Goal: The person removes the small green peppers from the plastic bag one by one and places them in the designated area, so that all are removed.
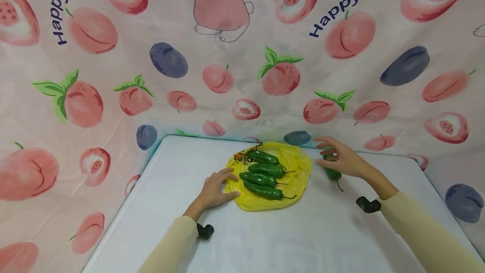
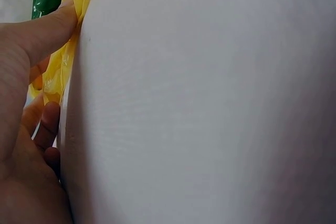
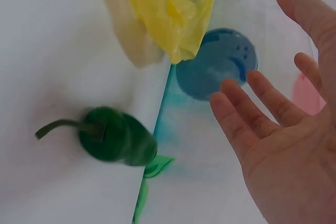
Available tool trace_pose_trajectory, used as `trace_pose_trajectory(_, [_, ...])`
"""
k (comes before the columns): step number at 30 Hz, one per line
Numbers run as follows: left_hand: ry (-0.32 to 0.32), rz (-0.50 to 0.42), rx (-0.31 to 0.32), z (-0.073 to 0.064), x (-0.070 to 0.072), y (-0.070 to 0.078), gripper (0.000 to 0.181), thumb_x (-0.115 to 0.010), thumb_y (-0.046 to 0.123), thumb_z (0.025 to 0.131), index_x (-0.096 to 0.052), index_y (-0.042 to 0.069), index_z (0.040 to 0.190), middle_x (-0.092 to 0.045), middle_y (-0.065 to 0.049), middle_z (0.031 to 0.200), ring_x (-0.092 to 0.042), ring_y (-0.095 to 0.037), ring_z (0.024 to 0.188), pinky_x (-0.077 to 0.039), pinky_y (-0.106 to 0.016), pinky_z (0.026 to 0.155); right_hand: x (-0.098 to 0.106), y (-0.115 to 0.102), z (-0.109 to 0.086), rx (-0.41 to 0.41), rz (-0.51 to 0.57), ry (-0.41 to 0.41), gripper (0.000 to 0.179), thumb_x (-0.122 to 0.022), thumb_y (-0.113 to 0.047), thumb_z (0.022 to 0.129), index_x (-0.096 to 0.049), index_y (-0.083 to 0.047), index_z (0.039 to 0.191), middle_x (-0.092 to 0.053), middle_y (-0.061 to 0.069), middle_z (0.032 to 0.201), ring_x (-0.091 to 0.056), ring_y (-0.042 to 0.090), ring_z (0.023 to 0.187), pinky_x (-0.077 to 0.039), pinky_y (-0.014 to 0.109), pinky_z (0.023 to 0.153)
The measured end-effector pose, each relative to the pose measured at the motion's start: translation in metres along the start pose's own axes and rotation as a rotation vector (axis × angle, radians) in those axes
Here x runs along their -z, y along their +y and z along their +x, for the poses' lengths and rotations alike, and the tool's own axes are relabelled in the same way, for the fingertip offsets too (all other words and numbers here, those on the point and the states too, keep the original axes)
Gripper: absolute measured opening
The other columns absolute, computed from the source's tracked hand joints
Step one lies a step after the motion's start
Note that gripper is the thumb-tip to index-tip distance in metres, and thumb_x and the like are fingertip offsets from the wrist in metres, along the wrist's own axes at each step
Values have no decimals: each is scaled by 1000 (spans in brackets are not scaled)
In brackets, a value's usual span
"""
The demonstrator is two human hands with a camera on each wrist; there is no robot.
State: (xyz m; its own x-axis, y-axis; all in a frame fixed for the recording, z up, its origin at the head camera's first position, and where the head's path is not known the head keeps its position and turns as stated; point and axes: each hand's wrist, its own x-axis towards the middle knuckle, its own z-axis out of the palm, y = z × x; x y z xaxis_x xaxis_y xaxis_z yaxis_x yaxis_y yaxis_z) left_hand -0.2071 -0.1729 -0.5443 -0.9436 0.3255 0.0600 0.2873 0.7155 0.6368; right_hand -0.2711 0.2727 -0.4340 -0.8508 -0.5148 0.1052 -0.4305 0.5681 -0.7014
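Several long green chili peppers (image 1: 267, 169) lie side by side on a flattened yellow plastic bag (image 1: 299, 176), their stems pointing right. My left hand (image 1: 216, 188) is at the bag's left edge, thumb and fingers spread apart. In the left wrist view, its thumb touches the yellow plastic (image 2: 73, 51). Right of the bag, a single green pepper (image 1: 333, 174) sits partly hidden below my right hand (image 1: 345, 161). The right wrist view shows this pepper (image 3: 107, 135) slightly blurred, apart from the loosely extended fingers (image 3: 247, 111). That hand holds nothing.
A white table (image 1: 182, 155) carries everything. Behind it hangs a pink cloth (image 1: 242, 62) printed with peaches, meeting the table's back edge. Black wrist devices, one (image 1: 206, 231) at the left and another (image 1: 368, 204) at the right, sit by the sleeves.
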Motion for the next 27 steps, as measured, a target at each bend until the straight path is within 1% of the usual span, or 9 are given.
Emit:
trace_pose_trajectory(7, [6, 1, -8, -1, 0, 1, 36, -82, 38, 87, -67, 26, 118, -46, -4, 157, -48, -33, 132, -34, -53, 102, -7, -8, 12, 27, -6, -11, 69, -76, -26, 95, -41, -15, 154, -55, 24, 142, -61, 46, 121, -50, 62, 96])
trace_pose_trajectory(11, [11, -6, -6, -1, 1, 2, 36, -82, 38, 87, -67, 26, 118, -47, -4, 157, -48, -33, 132, -34, -54, 103, -11, -11, 21, 58, 15, -37, 71, -77, -23, 95, -40, -10, 154, -54, 27, 142, -60, 47, 121, -52, 60, 95])
trace_pose_trajectory(14, [-3, -6, -4, -2, 1, 2, 36, -82, 39, 88, -67, 26, 118, -46, -4, 157, -48, -33, 132, -33, -53, 103, -13, -12, 26, 65, 19, -56, 70, -77, -21, 95, -41, -9, 154, -53, 29, 141, -60, 48, 121, -53, 58, 95])
trace_pose_trajectory(17, [-13, -8, -4, -2, 2, 3, 36, -82, 39, 88, -67, 26, 118, -46, -4, 158, -48, -34, 132, -33, -54, 103, -15, -15, 31, 66, 8, -69, 68, -77, -21, 95, -42, -11, 153, -54, 28, 140, -60, 48, 120, -54, 57, 94])
trace_pose_trajectory(22, [-5, -11, 3, 0, 2, 0, 36, -82, 39, 88, -67, 27, 118, -45, -3, 158, -46, -33, 136, -32, -55, 106, -18, -23, 40, 78, 12, -100, 67, -77, -23, 95, -43, -13, 152, -56, 27, 138, -61, 49, 118, -54, 57, 94])
trace_pose_trajectory(27, [-1, -19, 2, 0, 0, 1, 36, -82, 38, 87, -67, 27, 118, -46, -3, 158, -46, -34, 137, -32, -56, 106, -24, -26, 52, 70, 23, -126, 68, -79, -26, 93, -45, -16, 151, -56, 25, 140, -62, 48, 118, -55, 53, 94])
